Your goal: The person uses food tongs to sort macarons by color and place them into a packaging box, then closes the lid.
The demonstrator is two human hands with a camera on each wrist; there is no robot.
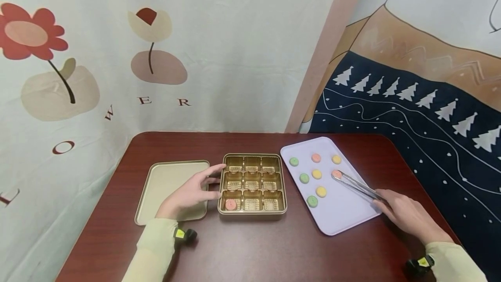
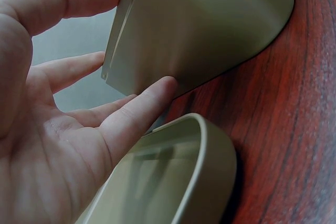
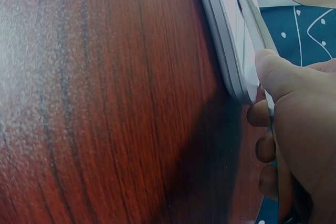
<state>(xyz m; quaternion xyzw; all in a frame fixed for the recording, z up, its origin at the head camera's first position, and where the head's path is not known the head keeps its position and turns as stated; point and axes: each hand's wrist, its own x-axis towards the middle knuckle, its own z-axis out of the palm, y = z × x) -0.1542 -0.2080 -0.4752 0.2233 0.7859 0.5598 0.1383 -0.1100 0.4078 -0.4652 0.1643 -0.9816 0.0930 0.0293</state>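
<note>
Head view: on the dark red wood-grain table (image 1: 250,249), a square gold box with nine compartments (image 1: 252,213) lies between a shallow pale-gold rectangular tray (image 1: 172,182) at left and a lavender rectangular tray (image 1: 344,214) at right. The left hand (image 1: 189,193) has its fingers spread and touches the box's left side without enclosing it; the right hand (image 1: 405,212) grips slender silver metal tongs (image 1: 362,187), whose tips flank a small round pink piece (image 1: 337,173) on the lavender tray's right side. Green, yellow and pink pieces lie about it; another small pink round (image 1: 231,204) occupies the box's near-left compartment. The step in hand appears to be seizing the piece; the next move calls for firm closure of the tips, then a level lift. Left wrist view: extended fingertips meet the box's outer wall, with nothing clasped. Right wrist view: the fingers curl round the tongs beside the lavender tray's edge; whether the tips clamp the piece cannot be told.
</note>
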